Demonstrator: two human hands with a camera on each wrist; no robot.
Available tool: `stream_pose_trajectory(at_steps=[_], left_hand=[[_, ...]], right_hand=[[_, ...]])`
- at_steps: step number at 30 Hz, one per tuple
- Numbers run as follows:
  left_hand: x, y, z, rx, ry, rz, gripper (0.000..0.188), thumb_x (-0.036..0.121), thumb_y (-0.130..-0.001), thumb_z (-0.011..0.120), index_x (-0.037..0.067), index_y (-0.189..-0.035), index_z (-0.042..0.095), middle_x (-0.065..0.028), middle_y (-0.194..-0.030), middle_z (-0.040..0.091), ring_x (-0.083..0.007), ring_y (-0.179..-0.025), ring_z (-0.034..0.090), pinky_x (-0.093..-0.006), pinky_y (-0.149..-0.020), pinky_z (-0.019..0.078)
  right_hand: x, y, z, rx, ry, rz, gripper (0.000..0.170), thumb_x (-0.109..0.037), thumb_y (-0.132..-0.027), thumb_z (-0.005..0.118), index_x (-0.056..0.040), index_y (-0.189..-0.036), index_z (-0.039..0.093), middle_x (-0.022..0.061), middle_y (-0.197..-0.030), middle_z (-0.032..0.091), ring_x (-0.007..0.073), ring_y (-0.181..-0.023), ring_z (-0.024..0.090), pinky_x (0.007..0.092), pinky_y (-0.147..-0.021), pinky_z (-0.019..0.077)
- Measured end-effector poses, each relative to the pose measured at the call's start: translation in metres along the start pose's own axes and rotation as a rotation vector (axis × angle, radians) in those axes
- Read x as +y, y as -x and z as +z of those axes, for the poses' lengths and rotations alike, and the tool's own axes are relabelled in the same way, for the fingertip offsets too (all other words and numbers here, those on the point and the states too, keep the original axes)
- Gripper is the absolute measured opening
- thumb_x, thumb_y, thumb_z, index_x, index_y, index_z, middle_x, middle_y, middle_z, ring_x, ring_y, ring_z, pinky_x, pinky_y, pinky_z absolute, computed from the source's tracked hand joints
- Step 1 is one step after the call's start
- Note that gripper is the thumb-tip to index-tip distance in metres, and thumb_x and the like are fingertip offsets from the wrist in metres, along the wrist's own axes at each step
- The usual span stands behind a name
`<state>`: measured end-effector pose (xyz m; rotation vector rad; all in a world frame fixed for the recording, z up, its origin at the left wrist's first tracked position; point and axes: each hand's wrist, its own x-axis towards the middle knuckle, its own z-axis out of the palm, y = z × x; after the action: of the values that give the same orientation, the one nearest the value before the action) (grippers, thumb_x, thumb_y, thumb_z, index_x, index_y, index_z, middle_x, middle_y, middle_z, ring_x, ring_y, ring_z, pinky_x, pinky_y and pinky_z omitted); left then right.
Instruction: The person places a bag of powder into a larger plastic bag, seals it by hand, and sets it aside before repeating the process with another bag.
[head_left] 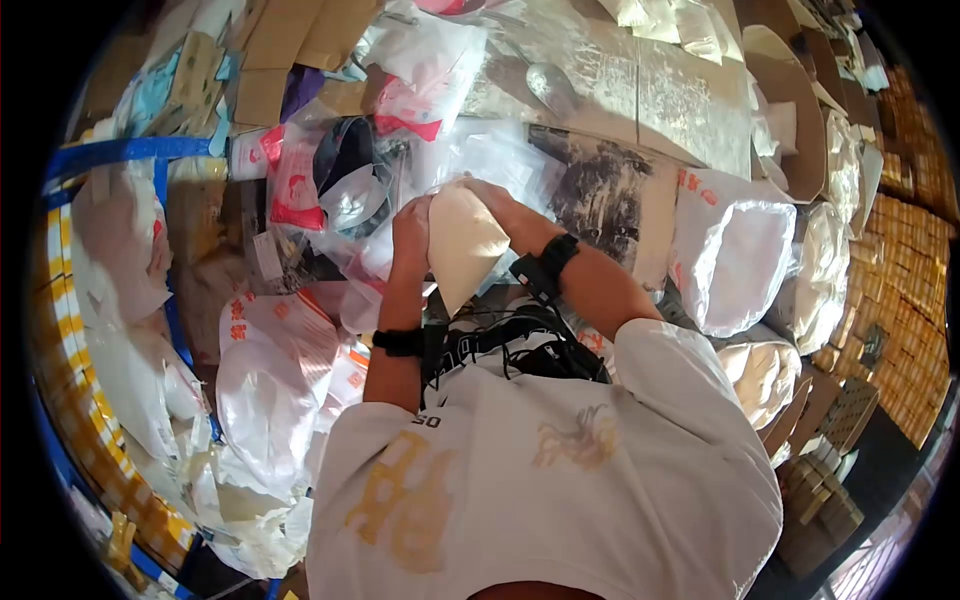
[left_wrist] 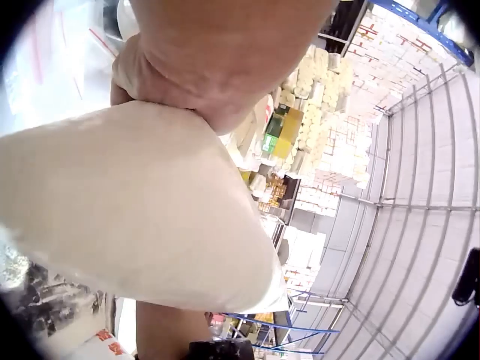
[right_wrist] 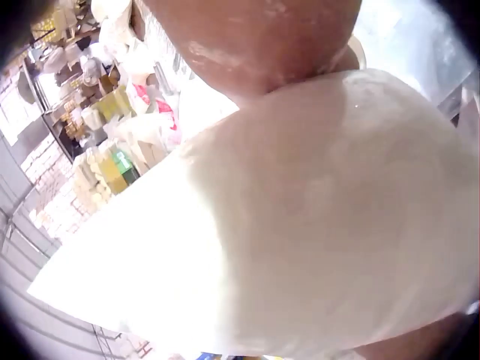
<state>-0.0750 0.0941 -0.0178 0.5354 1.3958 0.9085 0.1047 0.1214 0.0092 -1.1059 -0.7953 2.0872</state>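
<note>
A plump bag of pale, cream-coloured powder [head_left: 462, 250] is held up in front of the person's waist, one corner pointing down towards the body. The left hand [head_left: 411, 232] grips its left side near the top. On the other side the right hand [head_left: 492, 203] holds the upper edge, fingers partly hidden behind the bag. In the left wrist view the bag [left_wrist: 142, 206] fills the middle under the left hand [left_wrist: 187, 75]. The right wrist view shows the bag's full, smooth face [right_wrist: 300, 217] below the right hand [right_wrist: 270, 45]. Clear plastic bags [head_left: 510, 165] lie just beyond the hands.
A metal scoop [head_left: 551, 88] lies on powder-dusted cardboard [head_left: 690, 105] at the back. A shiny round pan [head_left: 352, 197] sits left of the hands, beside pink-and-white packets [head_left: 297, 190]. An open white sack [head_left: 735, 255] stands at right, another white sack [head_left: 275, 370] at left.
</note>
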Motion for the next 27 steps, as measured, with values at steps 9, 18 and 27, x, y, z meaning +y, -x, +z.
stream_pose_trajectory(at_steps=[9, 18, 27], left_hand=[[-0.059, -0.003, -0.011, -0.18, 0.48, -0.072, 0.037, 0.021, -0.099, 0.046, -0.001, -0.125, 0.059, -0.0125, -0.11, 0.068, -0.0216, -0.093, 0.067, -0.0324, -0.081, 0.0553], [-0.054, 0.006, -0.007, -0.227, 0.458, -0.073, 0.039, 0.026, -0.099, 0.044, -0.001, -0.124, 0.058, -0.0136, -0.108, 0.067, -0.0235, -0.091, 0.068, -0.0343, -0.081, 0.0566], [-0.087, 0.004, 0.004, -0.254, 0.809, -0.172, 0.04, 0.029, -0.099, 0.044, 0.0, -0.122, 0.059, -0.0142, -0.104, 0.068, -0.0249, -0.088, 0.069, -0.0355, -0.079, 0.0578]], right_hand=[[0.038, -0.039, 0.002, 0.694, 0.15, 0.273, 0.045, -0.037, -0.101, 0.05, 0.005, -0.112, 0.064, 0.0139, -0.098, 0.07, 0.0243, -0.084, 0.067, 0.0373, -0.076, 0.0537], [0.041, -0.008, 0.012, 0.353, -0.684, 0.121, 0.025, -0.018, -0.097, 0.053, -0.0009, -0.111, 0.064, 0.0138, -0.103, 0.067, 0.0264, -0.09, 0.066, 0.0393, -0.079, 0.0544], [0.095, -0.039, -0.021, 0.825, 0.022, 0.169, 0.03, -0.026, -0.099, 0.05, -0.0042, -0.107, 0.07, 0.0148, -0.103, 0.071, 0.0313, -0.093, 0.068, 0.0395, -0.083, 0.0527]])
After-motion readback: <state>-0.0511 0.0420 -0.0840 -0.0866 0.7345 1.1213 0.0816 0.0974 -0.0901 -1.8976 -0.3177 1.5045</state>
